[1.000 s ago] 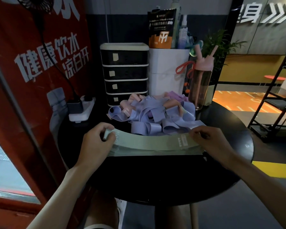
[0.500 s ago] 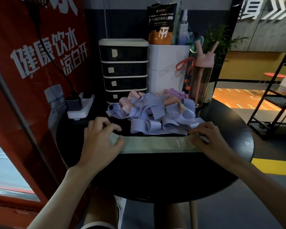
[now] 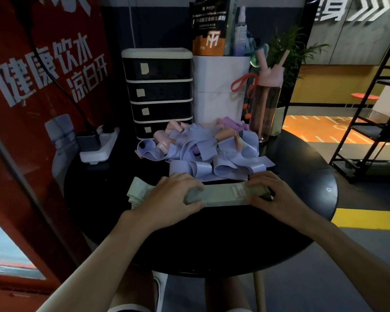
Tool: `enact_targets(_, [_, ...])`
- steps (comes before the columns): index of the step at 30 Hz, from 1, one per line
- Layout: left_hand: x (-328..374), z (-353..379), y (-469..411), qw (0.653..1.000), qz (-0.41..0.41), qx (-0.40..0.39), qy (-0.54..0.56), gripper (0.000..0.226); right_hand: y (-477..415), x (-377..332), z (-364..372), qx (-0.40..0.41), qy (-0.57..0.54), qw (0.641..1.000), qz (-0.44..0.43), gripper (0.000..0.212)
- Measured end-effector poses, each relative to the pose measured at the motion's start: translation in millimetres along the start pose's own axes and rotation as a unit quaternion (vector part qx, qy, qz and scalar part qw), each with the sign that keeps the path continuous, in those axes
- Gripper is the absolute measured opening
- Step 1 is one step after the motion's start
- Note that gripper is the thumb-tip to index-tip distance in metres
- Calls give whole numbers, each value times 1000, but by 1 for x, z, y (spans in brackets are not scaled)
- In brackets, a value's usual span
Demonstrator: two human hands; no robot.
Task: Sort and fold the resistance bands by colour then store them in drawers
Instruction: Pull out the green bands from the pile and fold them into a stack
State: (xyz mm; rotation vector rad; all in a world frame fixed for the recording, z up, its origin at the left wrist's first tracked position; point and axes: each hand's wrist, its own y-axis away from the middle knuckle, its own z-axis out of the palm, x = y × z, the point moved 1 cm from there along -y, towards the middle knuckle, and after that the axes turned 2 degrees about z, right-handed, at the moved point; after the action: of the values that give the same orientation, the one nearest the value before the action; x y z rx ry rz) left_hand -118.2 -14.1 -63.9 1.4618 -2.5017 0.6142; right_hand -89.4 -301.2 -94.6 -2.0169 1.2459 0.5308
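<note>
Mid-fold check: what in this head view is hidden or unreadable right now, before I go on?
Head view only:
- green band: its middle lies under the left hand, its right end under the right hand.
- Band's print: too small to read.
- drawer unit: contents hidden behind dark fronts; labels unclear in dim light.
- Bottom drawer: partly behind the pile of bands.

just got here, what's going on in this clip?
A person is working on a green band lying on a round black table. The left hand grips it partway along, with a bunched end sticking out to the left; the right hand holds the other end. A tangled pile of purple and pink bands waits behind, and the drawer unit looks closed.
</note>
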Motion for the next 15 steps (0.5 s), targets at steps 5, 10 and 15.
enact_targets(5, [-1, 1, 0, 999, 1, -13, 42, 35, 0, 2, 0, -6, -2, 1000, -3, 32])
enact_targets(10, [-1, 0, -1, 999, -10, -31, 24, 39, 0, 0, 0, -2, -12, 1000, -3, 33])
enact_targets(15, [-2, 3, -4, 999, -7, -53, -3, 38, 0, -1, 1, -8, -17, 1000, 8, 33])
